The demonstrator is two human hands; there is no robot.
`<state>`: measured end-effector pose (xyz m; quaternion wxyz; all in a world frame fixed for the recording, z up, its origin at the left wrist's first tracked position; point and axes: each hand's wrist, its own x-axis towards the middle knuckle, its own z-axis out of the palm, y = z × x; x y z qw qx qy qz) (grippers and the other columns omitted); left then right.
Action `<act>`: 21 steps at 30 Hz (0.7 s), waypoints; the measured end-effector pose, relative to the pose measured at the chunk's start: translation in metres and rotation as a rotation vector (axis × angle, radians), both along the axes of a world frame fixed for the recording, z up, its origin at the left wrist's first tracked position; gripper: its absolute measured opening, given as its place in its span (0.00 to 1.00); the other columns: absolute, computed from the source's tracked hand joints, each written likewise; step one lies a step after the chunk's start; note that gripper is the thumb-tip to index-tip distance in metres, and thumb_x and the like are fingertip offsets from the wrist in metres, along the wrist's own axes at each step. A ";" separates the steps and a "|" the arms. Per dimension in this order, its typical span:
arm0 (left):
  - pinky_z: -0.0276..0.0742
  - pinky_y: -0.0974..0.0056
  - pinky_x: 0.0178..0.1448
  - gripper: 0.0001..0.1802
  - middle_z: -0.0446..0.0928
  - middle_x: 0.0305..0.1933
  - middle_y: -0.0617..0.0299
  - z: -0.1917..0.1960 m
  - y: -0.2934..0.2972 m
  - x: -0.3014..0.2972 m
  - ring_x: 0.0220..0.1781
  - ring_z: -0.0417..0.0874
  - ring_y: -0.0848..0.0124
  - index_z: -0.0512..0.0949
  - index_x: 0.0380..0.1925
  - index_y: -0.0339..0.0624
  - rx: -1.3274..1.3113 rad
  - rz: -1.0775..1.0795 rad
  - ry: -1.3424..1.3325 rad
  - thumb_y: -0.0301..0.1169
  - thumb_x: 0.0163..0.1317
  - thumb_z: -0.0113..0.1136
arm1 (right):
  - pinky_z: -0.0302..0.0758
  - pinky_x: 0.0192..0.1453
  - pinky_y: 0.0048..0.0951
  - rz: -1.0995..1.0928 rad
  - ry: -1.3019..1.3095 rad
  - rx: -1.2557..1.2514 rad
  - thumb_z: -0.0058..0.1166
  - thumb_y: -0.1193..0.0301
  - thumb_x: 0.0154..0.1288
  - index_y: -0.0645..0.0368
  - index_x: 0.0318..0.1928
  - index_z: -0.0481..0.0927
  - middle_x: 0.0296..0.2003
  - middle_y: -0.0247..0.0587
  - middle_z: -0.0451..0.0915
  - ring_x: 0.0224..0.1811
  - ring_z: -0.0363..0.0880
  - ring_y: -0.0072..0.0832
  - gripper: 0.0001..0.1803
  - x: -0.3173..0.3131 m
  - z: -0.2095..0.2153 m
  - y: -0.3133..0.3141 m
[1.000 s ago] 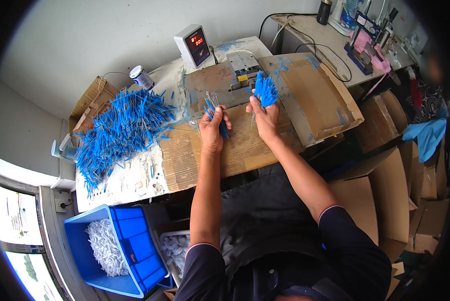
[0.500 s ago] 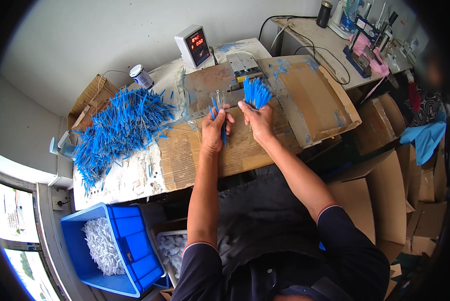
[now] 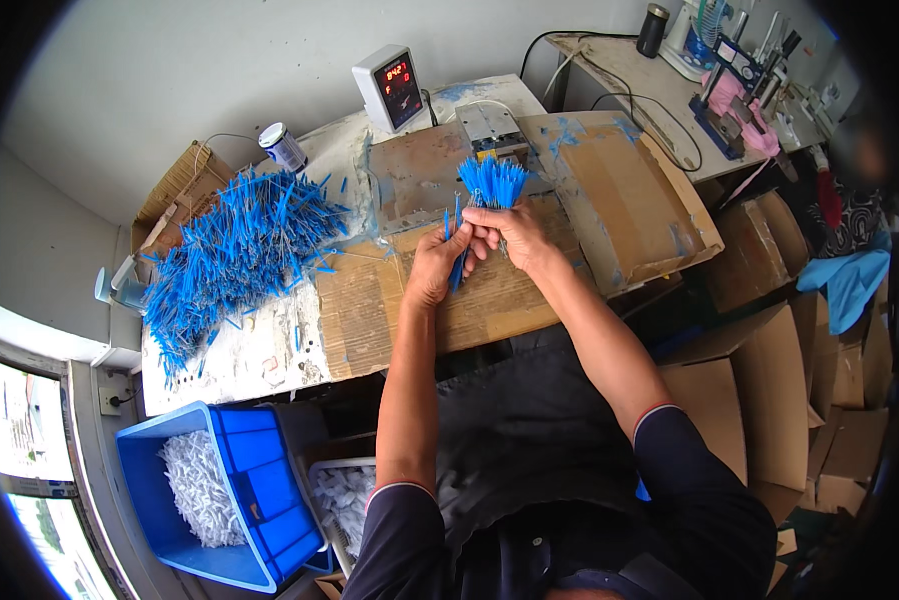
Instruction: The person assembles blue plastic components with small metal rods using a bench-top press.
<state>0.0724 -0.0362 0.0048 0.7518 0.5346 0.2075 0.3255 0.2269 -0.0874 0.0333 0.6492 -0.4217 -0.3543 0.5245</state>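
Spotter: What is being held?

Operator: Through the head camera I see my right grip [image 3: 516,238] closed around a fan of blue-tipped wire rods [image 3: 494,182], blue ends toward the back edge of the tabletop [image 3: 254,370]. My left grip [image 3: 436,264] pinches a few slim blue rods [image 3: 457,272]. The fingertips meet, or nearly; I can't tell whether a rod passes between them.

Spotter: Whereabouts?

Operator: Over the cardboard sheet [image 3: 359,315], between the tabletop's front edge and the metal fixture [image 3: 485,122] near its back edge. A tangled heap of similar rods [image 3: 234,245] covers the left end.

Spotter: What worries you?

Operator: The fan is gripped low and splays wide above, so if my right thumb lifts, I judge the outer rods could slip out. Thin wires may hook each other and drag a neighbour along. Should my left grip slacken, its few rods could fall onto the cardboard or roll off the front edge. Squeezing too hard might bend the wires.
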 end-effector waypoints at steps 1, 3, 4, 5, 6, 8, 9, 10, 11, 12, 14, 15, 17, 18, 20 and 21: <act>0.71 0.72 0.27 0.17 0.82 0.32 0.57 0.001 -0.001 0.000 0.24 0.76 0.75 0.81 0.40 0.33 -0.013 -0.010 -0.003 0.38 0.76 0.52 | 0.64 0.17 0.20 -0.011 0.028 0.004 0.69 0.74 0.58 0.59 0.26 0.81 0.19 0.34 0.78 0.14 0.71 0.18 0.08 0.000 -0.002 0.000; 0.72 0.71 0.27 0.18 0.82 0.33 0.56 0.004 -0.002 0.001 0.24 0.77 0.74 0.80 0.40 0.32 -0.022 -0.007 -0.011 0.38 0.76 0.51 | 0.65 0.18 0.23 -0.032 0.024 0.005 0.67 0.74 0.59 0.58 0.25 0.79 0.18 0.32 0.76 0.14 0.71 0.20 0.10 -0.002 -0.004 0.001; 0.74 0.71 0.28 0.18 0.82 0.33 0.55 0.005 -0.002 0.002 0.24 0.77 0.73 0.80 0.39 0.30 -0.031 -0.005 -0.021 0.37 0.76 0.50 | 0.67 0.19 0.27 -0.054 0.018 0.007 0.66 0.74 0.60 0.56 0.24 0.77 0.17 0.31 0.73 0.14 0.72 0.22 0.11 -0.004 -0.004 0.001; 0.74 0.71 0.28 0.18 0.82 0.33 0.55 0.005 -0.002 0.002 0.24 0.77 0.73 0.80 0.39 0.30 -0.032 -0.006 -0.020 0.37 0.76 0.50 | 0.67 0.19 0.27 -0.055 0.019 0.006 0.66 0.74 0.60 0.56 0.24 0.77 0.17 0.31 0.73 0.14 0.72 0.22 0.11 -0.004 -0.004 0.000; 0.75 0.70 0.29 0.18 0.83 0.34 0.54 0.005 -0.002 0.001 0.26 0.79 0.72 0.80 0.40 0.30 -0.055 -0.001 -0.036 0.37 0.77 0.50 | 0.67 0.19 0.27 -0.055 0.064 0.004 0.66 0.74 0.60 0.56 0.24 0.77 0.17 0.31 0.73 0.14 0.71 0.22 0.11 -0.006 -0.003 -0.001; 0.77 0.69 0.31 0.18 0.83 0.35 0.54 0.004 -0.001 -0.001 0.27 0.81 0.71 0.80 0.41 0.29 -0.079 0.005 -0.051 0.36 0.77 0.49 | 0.66 0.19 0.27 -0.055 0.110 0.002 0.66 0.75 0.59 0.56 0.25 0.76 0.17 0.31 0.73 0.14 0.70 0.21 0.11 -0.006 -0.002 0.001; 0.80 0.67 0.34 0.18 0.84 0.38 0.51 0.003 -0.001 0.001 0.30 0.83 0.68 0.80 0.42 0.29 -0.095 0.062 -0.064 0.36 0.77 0.48 | 0.64 0.19 0.25 -0.136 0.086 0.017 0.67 0.75 0.59 0.56 0.26 0.78 0.18 0.30 0.74 0.14 0.69 0.20 0.09 -0.002 -0.002 0.003; 0.83 0.65 0.38 0.19 0.84 0.40 0.48 0.004 -0.001 0.003 0.34 0.86 0.65 0.79 0.42 0.30 -0.111 0.119 -0.077 0.37 0.77 0.48 | 0.63 0.18 0.23 -0.218 0.061 0.031 0.68 0.76 0.58 0.57 0.28 0.80 0.18 0.30 0.75 0.14 0.68 0.18 0.08 0.003 -0.003 0.004; 0.83 0.65 0.38 0.19 0.84 0.40 0.48 0.003 0.000 0.004 0.34 0.86 0.65 0.79 0.42 0.30 -0.112 0.115 -0.078 0.37 0.77 0.48 | 0.63 0.18 0.23 -0.221 0.060 0.030 0.68 0.76 0.58 0.57 0.28 0.80 0.18 0.30 0.75 0.14 0.68 0.18 0.08 0.009 -0.004 0.005; 0.84 0.59 0.43 0.19 0.84 0.42 0.45 -0.002 0.004 0.003 0.39 0.87 0.60 0.79 0.42 0.29 -0.138 0.212 -0.152 0.36 0.77 0.47 | 0.62 0.19 0.23 -0.283 0.172 0.020 0.69 0.76 0.57 0.57 0.28 0.80 0.19 0.30 0.75 0.15 0.68 0.18 0.08 0.010 -0.002 0.006; 0.83 0.48 0.56 0.18 0.83 0.47 0.41 -0.011 0.014 -0.004 0.50 0.86 0.50 0.77 0.39 0.32 -0.203 0.353 -0.276 0.36 0.78 0.45 | 0.64 0.22 0.27 -0.376 0.345 0.001 0.70 0.76 0.57 0.57 0.29 0.80 0.22 0.30 0.76 0.17 0.68 0.19 0.08 0.014 0.004 0.005; 0.83 0.48 0.56 0.18 0.83 0.47 0.41 -0.012 0.017 -0.004 0.50 0.86 0.50 0.77 0.39 0.32 -0.203 0.342 -0.279 0.36 0.78 0.45 | 0.64 0.22 0.27 -0.386 0.342 0.006 0.70 0.76 0.57 0.57 0.29 0.80 0.22 0.30 0.76 0.17 0.68 0.19 0.08 0.022 0.002 0.004; 0.81 0.47 0.59 0.18 0.82 0.50 0.40 -0.015 0.020 -0.005 0.53 0.85 0.48 0.76 0.37 0.35 -0.296 0.361 -0.443 0.37 0.78 0.44 | 0.65 0.24 0.28 -0.457 0.524 0.042 0.70 0.76 0.57 0.56 0.30 0.80 0.23 0.30 0.76 0.19 0.68 0.21 0.08 0.034 -0.001 0.005; 0.83 0.49 0.57 0.18 0.81 0.51 0.41 -0.016 0.021 -0.006 0.54 0.84 0.47 0.75 0.37 0.38 -0.277 0.383 -0.463 0.39 0.79 0.43 | 0.66 0.26 0.30 -0.468 0.579 0.064 0.70 0.75 0.58 0.55 0.31 0.80 0.24 0.30 0.75 0.21 0.68 0.22 0.08 0.035 -0.001 0.005; 0.84 0.50 0.56 0.19 0.81 0.52 0.41 -0.018 0.019 -0.006 0.54 0.84 0.48 0.75 0.38 0.38 -0.220 0.422 -0.390 0.40 0.79 0.43 | 0.66 0.26 0.29 -0.475 0.620 0.091 0.70 0.75 0.59 0.55 0.31 0.80 0.24 0.30 0.74 0.21 0.68 0.22 0.08 0.032 -0.001 0.007; 0.85 0.51 0.54 0.19 0.80 0.53 0.42 -0.014 0.014 -0.003 0.55 0.84 0.48 0.75 0.39 0.37 -0.170 0.459 -0.316 0.41 0.79 0.42 | 0.66 0.26 0.29 -0.487 0.659 0.112 0.70 0.75 0.59 0.55 0.31 0.80 0.24 0.30 0.74 0.21 0.68 0.22 0.08 0.032 -0.003 0.007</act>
